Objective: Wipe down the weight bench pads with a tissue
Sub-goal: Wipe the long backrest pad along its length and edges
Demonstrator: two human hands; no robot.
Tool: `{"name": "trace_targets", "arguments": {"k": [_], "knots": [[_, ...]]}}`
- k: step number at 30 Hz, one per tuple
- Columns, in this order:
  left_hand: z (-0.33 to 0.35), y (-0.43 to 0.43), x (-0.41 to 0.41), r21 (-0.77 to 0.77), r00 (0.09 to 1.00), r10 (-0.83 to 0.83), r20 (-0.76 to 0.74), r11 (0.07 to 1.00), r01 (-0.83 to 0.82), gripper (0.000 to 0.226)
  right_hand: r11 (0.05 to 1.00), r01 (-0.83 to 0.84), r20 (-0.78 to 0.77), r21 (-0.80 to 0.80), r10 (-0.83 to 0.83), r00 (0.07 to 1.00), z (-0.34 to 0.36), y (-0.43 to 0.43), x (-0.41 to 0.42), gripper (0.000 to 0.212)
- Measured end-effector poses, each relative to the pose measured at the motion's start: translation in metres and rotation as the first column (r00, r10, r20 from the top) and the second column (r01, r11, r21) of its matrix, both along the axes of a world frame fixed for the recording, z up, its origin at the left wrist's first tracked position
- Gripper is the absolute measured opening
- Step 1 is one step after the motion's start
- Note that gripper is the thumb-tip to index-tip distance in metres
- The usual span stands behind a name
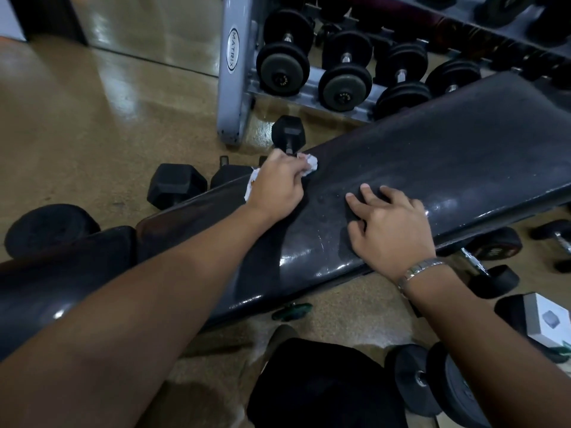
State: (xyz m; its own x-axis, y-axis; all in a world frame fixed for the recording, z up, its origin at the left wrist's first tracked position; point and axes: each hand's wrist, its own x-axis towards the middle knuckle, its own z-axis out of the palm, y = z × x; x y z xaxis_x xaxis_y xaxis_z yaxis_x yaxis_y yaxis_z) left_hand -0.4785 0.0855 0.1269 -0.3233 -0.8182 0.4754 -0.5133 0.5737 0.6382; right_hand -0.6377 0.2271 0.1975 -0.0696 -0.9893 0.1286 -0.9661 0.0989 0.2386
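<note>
A long black bench pad [438,156] runs diagonally across the view, with a smaller seat pad [61,273] at its lower left end. My left hand [278,186] grips a crumpled white tissue [310,164] against the far edge of the long pad; more tissue shows under the hand's left side. Fingers spread, my right hand [389,230] rests flat on the pad near its front edge. A metal watch band circles the right wrist. The pad's surface looks dusty and streaked around both hands.
A grey dumbbell rack [231,72] with several round dumbbells stands behind the bench. Hex dumbbells [176,185] lie on the tan floor beyond the pad's far edge. More dumbbells [432,378] and a small white box [547,322] sit at the lower right.
</note>
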Motion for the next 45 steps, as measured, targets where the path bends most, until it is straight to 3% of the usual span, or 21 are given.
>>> {"name": "trace_targets", "arguments": {"k": [9, 23, 32, 39, 43, 45], "knots": [[-0.01, 0.053, 0.007, -0.016, 0.997, -0.042, -0.063, 0.999, 0.041, 0.028, 0.995, 0.041, -0.013, 0.087, -0.04, 0.999, 0.007, -0.001, 0.006, 0.059], [-0.024, 0.123, 0.006, -0.063, 0.993, -0.117, 0.0, 0.991, 0.117, 0.033, 0.981, 0.077, -0.058, 0.178, -0.068, 0.996, 0.014, -0.003, 0.01, 0.053], [-0.034, 0.154, 0.014, -0.229, 0.975, -0.219, 0.029, 0.948, 0.22, 0.041, 0.975, 0.079, -0.034, 0.209, -0.074, 0.997, 0.017, -0.002, 0.01, 0.054], [-0.039, 0.162, 0.02, -0.249, 0.958, -0.274, 0.087, 0.925, 0.287, 0.046, 0.975, 0.047, -0.007, 0.217, -0.046, 0.999, 0.022, -0.001, 0.008, 0.055], [-0.034, 0.159, 0.027, -0.302, 0.944, -0.326, 0.043, 0.897, 0.323, 0.037, 0.984, -0.009, 0.049, 0.18, 0.0, 0.999, 0.029, -0.004, -0.001, 0.046], [-0.026, 0.153, 0.028, -0.269, 0.939, -0.339, -0.064, 0.912, 0.311, 0.039, 0.993, -0.059, 0.124, 0.104, 0.046, 0.991, 0.032, -0.007, -0.009, 0.036]]}}
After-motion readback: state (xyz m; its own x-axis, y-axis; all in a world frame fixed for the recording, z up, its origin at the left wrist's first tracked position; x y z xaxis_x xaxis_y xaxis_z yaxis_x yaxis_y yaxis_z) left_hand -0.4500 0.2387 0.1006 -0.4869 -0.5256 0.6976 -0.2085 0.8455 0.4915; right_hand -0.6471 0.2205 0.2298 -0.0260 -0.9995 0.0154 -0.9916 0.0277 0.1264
